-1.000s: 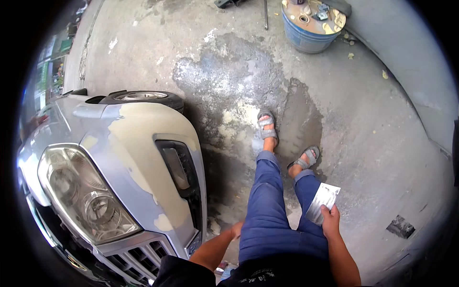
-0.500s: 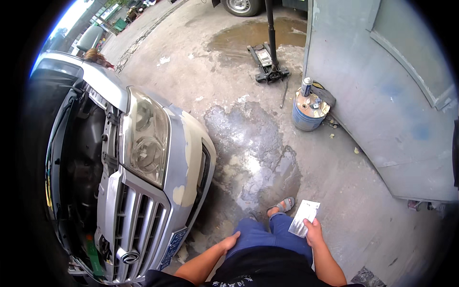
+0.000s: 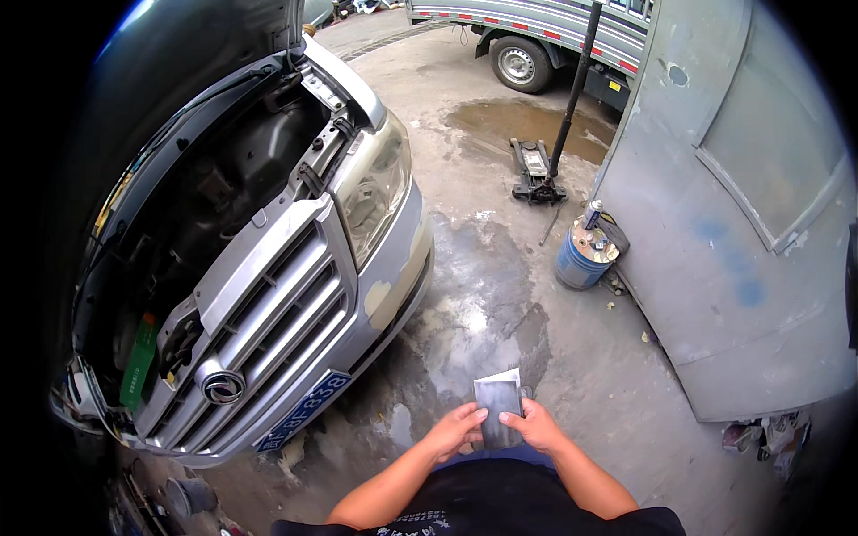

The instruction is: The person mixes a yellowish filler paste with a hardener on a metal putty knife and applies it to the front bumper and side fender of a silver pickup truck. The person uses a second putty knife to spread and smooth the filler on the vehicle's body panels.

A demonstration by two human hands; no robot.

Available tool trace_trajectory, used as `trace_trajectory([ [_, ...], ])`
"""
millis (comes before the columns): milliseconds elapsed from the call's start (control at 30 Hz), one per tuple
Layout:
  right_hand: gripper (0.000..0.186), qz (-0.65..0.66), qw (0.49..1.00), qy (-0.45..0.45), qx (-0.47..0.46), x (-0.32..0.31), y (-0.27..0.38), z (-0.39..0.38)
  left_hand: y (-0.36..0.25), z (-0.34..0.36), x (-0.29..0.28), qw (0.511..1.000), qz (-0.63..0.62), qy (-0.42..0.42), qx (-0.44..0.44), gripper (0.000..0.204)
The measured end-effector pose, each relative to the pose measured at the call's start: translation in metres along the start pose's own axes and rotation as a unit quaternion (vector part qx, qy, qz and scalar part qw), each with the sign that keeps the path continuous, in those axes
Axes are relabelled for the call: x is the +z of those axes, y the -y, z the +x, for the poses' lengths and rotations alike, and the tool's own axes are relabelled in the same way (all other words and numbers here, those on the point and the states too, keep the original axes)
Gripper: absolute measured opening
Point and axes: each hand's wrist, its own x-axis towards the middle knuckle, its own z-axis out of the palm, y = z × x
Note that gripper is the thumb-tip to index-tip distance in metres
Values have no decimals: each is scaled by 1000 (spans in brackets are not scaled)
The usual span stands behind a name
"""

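Below the chest line, near the bottom middle of my view, both hands meet on a grey sheet (image 3: 498, 409), probably sandpaper, though I cannot make out its surface well enough to be sure. My left hand (image 3: 456, 431) comes in from the left side with its fingers curled against the sheet's left edge, and my right hand (image 3: 538, 427) closes on the right edge and lower corner, thumb on top. So both hands are pinching the same sheet, neither one spread flat. The sheet stands with its long axis running away from my body, up the picture, and its pale top edge pokes out beyond my fingertips. It sits between the two hands, about equally close to each, with the right hand seeming to cover slightly more of it.

To my left stands the silver car (image 3: 295, 295) with its bonnet raised, the grille facing me and the bumper corner (image 3: 393, 290) showing pale filler patches. That patched corner lies up and to the left of the sheet, well apart from my hands, on the left hand's side. The concrete floor (image 3: 483, 295) between us is wet and stained. Further off I see a blue bucket (image 3: 583, 257), a floor jack (image 3: 534, 171), and a grey panel (image 3: 742, 223) leaning on the right.
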Motion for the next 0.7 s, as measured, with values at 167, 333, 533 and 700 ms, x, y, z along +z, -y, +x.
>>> trace_trajectory([
  [167,28,-44,995,85,-14,46,-8,-22,25,-59,11,990,-74,-63,99,37],
  [333,30,-124,990,62,-23,33,-28,-34,49,-88,35,956,-163,-107,220,32],
  [533,32,-69,985,53,-150,-2,7,-75,81,-112,56,911,-239,-209,264,28],
  [700,28,-372,904,95,-188,-36,20,-124,128,-123,124,886,-252,-306,240,27],
])
